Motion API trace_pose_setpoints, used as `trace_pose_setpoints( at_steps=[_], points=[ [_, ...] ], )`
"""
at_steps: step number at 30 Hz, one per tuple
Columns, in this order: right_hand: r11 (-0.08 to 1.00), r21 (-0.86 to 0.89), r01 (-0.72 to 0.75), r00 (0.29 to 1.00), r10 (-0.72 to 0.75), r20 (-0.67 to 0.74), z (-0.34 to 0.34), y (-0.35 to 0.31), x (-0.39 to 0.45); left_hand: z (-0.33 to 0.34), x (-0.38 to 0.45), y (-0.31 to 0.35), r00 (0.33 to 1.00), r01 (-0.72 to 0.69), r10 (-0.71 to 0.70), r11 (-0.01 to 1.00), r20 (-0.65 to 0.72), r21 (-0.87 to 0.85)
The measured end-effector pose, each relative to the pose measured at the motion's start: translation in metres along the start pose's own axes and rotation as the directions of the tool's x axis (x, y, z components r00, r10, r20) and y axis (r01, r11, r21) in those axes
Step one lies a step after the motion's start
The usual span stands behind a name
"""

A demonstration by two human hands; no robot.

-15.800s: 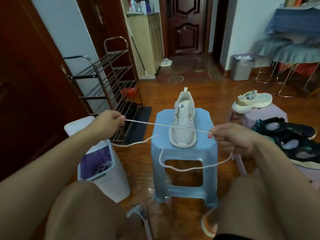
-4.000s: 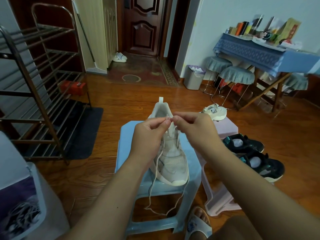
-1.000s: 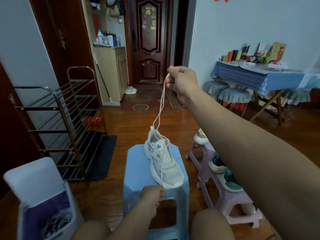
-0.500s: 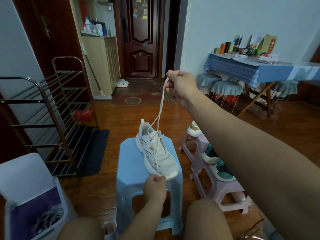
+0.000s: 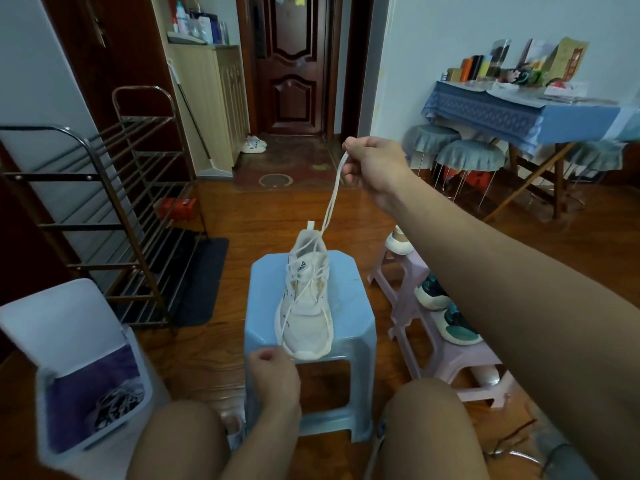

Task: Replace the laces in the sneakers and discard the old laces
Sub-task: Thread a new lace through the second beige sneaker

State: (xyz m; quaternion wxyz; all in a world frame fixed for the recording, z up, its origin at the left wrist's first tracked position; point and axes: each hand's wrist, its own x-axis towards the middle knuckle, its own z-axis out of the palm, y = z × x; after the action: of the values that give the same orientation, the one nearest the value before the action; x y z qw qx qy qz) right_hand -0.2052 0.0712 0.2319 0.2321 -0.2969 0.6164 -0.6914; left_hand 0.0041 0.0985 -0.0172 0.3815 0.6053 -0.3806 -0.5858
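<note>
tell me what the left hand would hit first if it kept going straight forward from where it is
Most likely the toe of the white sneaker on the blue stool: the left hand, pinching the lace, sits just before it. Depth is unclear.

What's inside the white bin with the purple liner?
The white lidded bin, lid open, holds a tangle of light and dark laces on its purple liner. Anything beneath the tangle is covered.

Sneakers (image 5: 446, 313) half hidden behind right forearm
</note>
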Motion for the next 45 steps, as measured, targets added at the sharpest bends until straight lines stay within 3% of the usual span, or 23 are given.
trace_pose_setpoints(
  at_steps=[3, 6, 8, 14, 17, 20, 22, 25, 27, 33, 37, 42, 45],
  points=[
    [1.000, -0.017, -0.017, 1.000, 0.018, 0.010, 0.006, 0.011, -0.003, -0.008, -0.012, -0.001, 0.973, -0.201, 0.197, 0.979, 0.117, 0.024],
    [0.999, -0.027, -0.034, 0.999, 0.035, 0.010, 0.012, 0.019, -0.007, -0.007, -0.021, -0.011, 0.936, -0.291, 0.259, 0.950, 0.239, 0.110],
    [0.999, -0.030, -0.038, 0.999, 0.038, 0.017, 0.015, 0.022, -0.008, -0.006, -0.020, -0.016, 0.925, -0.337, 0.289, 0.924, 0.245, 0.180],
    [0.999, -0.034, -0.034, 0.999, 0.035, 0.036, 0.013, 0.025, -0.012, -0.006, -0.016, -0.018, 0.938, -0.330, 0.304, 0.931, 0.169, 0.156],
    [0.999, -0.028, -0.043, 0.999, 0.044, 0.032, 0.011, 0.021, -0.011, -0.007, -0.018, -0.007, 0.926, -0.342, 0.313, 0.933, 0.211, 0.114],
    [0.995, 0.070, -0.068, 0.998, 0.068, 0.003, 0.008, 0.004, -0.005, -0.011, -0.012, 0.007, 0.867, -0.436, 0.402, 0.898, 0.294, 0.058],
    [0.984, 0.167, -0.060, 0.998, 0.062, -0.009, 0.006, -0.012, 0.001, -0.014, 0.001, 0.011, 0.800, -0.544, 0.479, 0.834, 0.361, 0.097],
    [0.972, 0.234, 0.012, 1.000, -0.017, 0.021, 0.009, -0.035, 0.006, -0.018, 0.022, 0.010, 0.658, -0.735, 0.577, 0.630, 0.483, 0.249],
    [0.962, 0.267, 0.063, 0.996, -0.076, 0.040, 0.013, -0.049, 0.007, -0.020, 0.032, 0.009, 0.601, -0.794, 0.589, 0.521, 0.540, 0.314],
    [0.931, 0.349, 0.104, 0.991, -0.128, 0.048, 0.038, -0.081, 0.010, -0.020, 0.045, 0.023, 0.512, -0.859, 0.585, 0.337, 0.630, 0.385],
    [0.912, 0.390, 0.131, 0.986, -0.159, 0.039, 0.050, -0.104, 0.010, -0.021, 0.048, 0.040, 0.492, -0.868, 0.485, 0.211, 0.723, 0.450],
    [0.915, 0.249, 0.316, 0.948, -0.312, -0.060, 0.052, -0.142, 0.029, -0.025, 0.056, 0.054, 0.398, -0.907, 0.419, 0.044, 0.816, 0.419],
    [0.856, 0.224, 0.467, 0.883, -0.436, -0.174, 0.048, -0.173, 0.044, -0.025, 0.061, 0.054, 0.381, -0.908, 0.392, -0.011, 0.837, 0.418]
  ],
)
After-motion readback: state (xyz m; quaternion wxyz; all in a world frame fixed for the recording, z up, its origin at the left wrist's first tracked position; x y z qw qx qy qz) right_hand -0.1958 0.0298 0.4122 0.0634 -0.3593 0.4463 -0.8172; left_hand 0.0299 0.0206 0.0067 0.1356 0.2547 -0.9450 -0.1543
